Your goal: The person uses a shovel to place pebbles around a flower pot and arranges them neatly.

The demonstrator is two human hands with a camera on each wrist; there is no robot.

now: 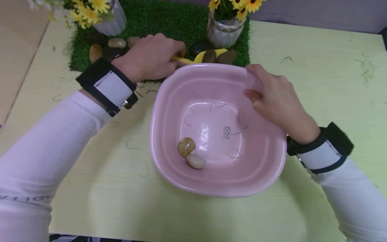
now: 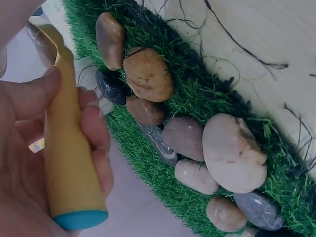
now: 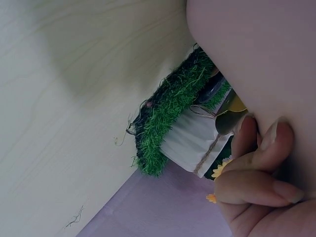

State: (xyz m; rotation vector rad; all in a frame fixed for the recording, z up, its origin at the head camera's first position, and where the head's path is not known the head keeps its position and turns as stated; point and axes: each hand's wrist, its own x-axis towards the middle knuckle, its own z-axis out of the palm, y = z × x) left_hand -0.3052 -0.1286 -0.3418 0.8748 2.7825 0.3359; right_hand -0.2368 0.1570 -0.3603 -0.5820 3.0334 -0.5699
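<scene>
Pink basin (image 1: 169, 141) floor printed "bco"; right hand (image 1: 276, 101) grips rim.

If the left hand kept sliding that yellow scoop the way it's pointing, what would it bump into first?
Probably the brown stones lying at the yellow scoop tip, held by the left hand; behind them stands the white vase. Depth is hard to judge.

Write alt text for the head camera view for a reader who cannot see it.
A person's right hand grips the far rim of a pink plastic basin holding two stones, while the left hand holds a yellow scoop among pebbles on a green turf mat. Two sunflower pots stand on the mat, on a pale table.
</scene>
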